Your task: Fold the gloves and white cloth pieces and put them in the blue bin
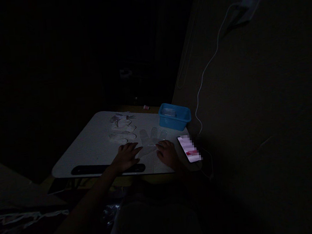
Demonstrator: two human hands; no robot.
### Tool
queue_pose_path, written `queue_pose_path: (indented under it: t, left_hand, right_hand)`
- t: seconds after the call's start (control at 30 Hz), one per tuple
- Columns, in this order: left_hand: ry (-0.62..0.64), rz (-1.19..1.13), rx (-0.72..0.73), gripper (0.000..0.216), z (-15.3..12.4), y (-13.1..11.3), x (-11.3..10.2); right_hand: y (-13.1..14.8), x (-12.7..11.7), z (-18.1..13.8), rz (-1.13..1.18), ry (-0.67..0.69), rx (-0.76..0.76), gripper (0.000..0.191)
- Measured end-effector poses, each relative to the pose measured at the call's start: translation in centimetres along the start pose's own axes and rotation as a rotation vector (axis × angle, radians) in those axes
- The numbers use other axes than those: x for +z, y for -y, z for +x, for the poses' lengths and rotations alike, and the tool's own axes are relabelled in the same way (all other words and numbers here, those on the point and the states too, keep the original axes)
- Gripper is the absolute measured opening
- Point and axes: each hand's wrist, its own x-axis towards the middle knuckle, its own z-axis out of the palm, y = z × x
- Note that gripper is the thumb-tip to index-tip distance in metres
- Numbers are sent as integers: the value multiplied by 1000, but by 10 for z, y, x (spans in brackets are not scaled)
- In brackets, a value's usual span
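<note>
A clear plastic glove [154,133] lies on the white tabletop between my hands, its finger parts spread away from me. At its left edge is my left hand [126,156], palm down with fingers apart and the index finger reaching toward the glove. My right hand [168,153] rests at the glove's right side, fingers bent and thumb apart from the index finger; its fingertips touch or nearly touch the film. Several whitish, crumpled gloves [123,135] lie in a loose row beyond my left hand. Dim light hides the finer detail.
A blue plastic basket [174,122] with a pale packet inside stands at the table's back right. A lit phone [188,149] lies at the right edge. A white cable [202,77] hangs from a wall socket [247,9]. A dark slot [95,169] runs along the front edge.
</note>
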Motion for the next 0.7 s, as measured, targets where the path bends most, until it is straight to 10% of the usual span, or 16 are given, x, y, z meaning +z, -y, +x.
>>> queue_pose_path:
  t: [0.7]
  left_hand:
    - [-23,-43,-38,46,1,-1,1]
  right_hand:
    - [0,-3,-2,41,-6,-41,25]
